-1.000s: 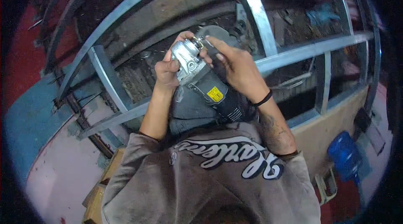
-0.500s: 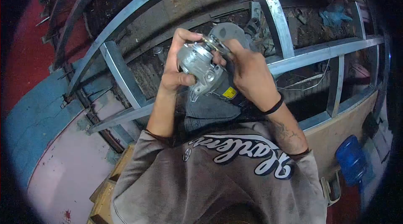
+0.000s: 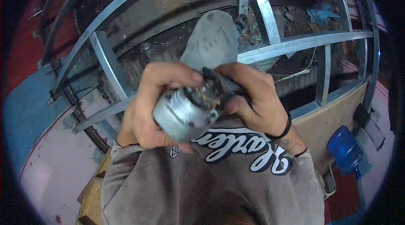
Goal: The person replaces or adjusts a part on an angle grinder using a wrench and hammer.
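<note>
An angle grinder (image 3: pixel 179 117) is held close before my chest, smeared by motion. Its silver metal gear head faces me, tilted to the lower left. My left hand (image 3: pixel 145 104) wraps round the gear head, thumb across its upper side. On the other side my right hand (image 3: pixel 263 102) is closed, finger and thumb gripping the grinder's dark part near the middle. Whether those fingers also pinch a small part is too blurred to make out. A black band (image 3: pixel 287 126) circles my right wrist.
My grey-clad knee (image 3: pixel 211 35) rises just beyond the grinder. A welded metal frame (image 3: pixel 263 7) of square tubes surrounds me over a dirty floor with scraps. At the right lies a blue water jug (image 3: pixel 346 149); wooden boxes (image 3: pixel 93 201) stand lower left.
Both hands have brought the grinder down and nearer to my chest, turning it so the gear head points to the lower left. My knee shows more fully, and the view has shifted slightly.
</note>
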A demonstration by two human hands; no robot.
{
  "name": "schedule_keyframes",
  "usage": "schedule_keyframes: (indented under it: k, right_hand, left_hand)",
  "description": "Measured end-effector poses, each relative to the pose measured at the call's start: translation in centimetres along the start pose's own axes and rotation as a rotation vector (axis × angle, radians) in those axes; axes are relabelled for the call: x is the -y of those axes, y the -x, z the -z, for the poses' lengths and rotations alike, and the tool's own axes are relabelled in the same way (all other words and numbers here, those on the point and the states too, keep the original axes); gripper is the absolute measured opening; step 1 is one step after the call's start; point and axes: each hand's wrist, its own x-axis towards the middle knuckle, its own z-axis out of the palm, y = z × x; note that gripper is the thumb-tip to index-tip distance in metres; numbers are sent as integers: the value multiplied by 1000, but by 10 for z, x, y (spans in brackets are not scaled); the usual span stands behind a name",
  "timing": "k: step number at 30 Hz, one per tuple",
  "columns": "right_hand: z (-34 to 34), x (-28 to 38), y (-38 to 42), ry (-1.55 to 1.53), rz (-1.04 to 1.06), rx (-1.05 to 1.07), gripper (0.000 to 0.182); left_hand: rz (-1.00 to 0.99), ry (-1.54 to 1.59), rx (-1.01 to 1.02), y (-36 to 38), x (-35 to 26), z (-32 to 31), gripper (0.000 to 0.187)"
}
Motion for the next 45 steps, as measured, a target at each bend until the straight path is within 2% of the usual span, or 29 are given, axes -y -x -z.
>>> schedule_keyframes:
  k: [4, 5, 6, 9, 10, 12, 13, 14, 16, 17, 18, 20, 23, 26, 28, 32, 34, 37, 41, 45]
  right_hand:
    - [-18, 9, 17, -164, 1, 48, 32]
    - [-23, 2, 19, -177, 14, 33, 38]
    - [-25, -4, 21, -227, 8, 54, 41]
    - [-39, -8, 35, -113, -14, 71, 40]
    - [-44, -6, 41, -137, -38, 34, 40]
    - [-48, -3, 53, -26, 106, 11, 36]
    - [-48, -3, 60, 0, 100, 28, 33]
    - [-47, -4, 67, -1, 86, 16, 33]
    - [-47, -7, 75, 28, 67, 63, 36]
    - [-46, -6, 80, 73, 70, 86, 39]
    - [-48, -4, 85, 68, 37, 87, 39]
    - [-53, -2, 93, 1, 125, 29, 41]
    - [-46, -1, 101, 48, 81, 104, 50]
    - [-43, -4, 104, 62, 61, 195, 55]
    - [-38, -4, 102, 22, 48, 130, 48]
    - [-29, -4, 98, 47, 42, 192, 44]
    - [-29, -5, 99, 48, 39, 191, 41]
    - [-32, -5, 99, -27, -10, 116, 38]
    - [-28, 4, 96, 32, -122, 175, 34]
    - [-22, -5, 88, 18, -99, 188, 37]
  left_hand:
    - [-89, -125, 207, 11, -34, 5, 95]
    - [-102, -155, 266, 12, -39, 9, 96]
    - [-8, -151, 311, 18, -33, 18, 94]
    - [125, -98, 221, 40, -27, 4, 91]
    - [163, -101, 253, 50, -22, 2, 91]
    - [-64, -255, 229, 61, -12, -3, 92]
    - [-69, -145, 277, 52, -12, -10, 92]
    - [-87, -117, 409, 41, -12, -10, 92]
    - [-112, -13, 362, 44, 3, -17, 80]
    - [-101, 5, 372, 42, 5, -15, 80]
    - [-123, -126, 439, 39, 3, -12, 71]
    - [-124, -264, 508, 36, 0, -23, 47]
    - [-237, -311, 416, 51, 13, -29, 36]
    - [-342, -336, 379, 51, 24, -32, 36]
    - [-337, -334, 394, 47, 22, -32, 37]
    - [-339, -342, 409, 46, 25, -32, 40]
    - [-294, -359, 468, 45, 28, -27, 41]
    - [-257, -289, 450, 40, 26, -28, 44]
    - [-288, -265, 423, 43, 37, -26, 46]
    - [-216, -225, 455, 33, 28, -24, 46]
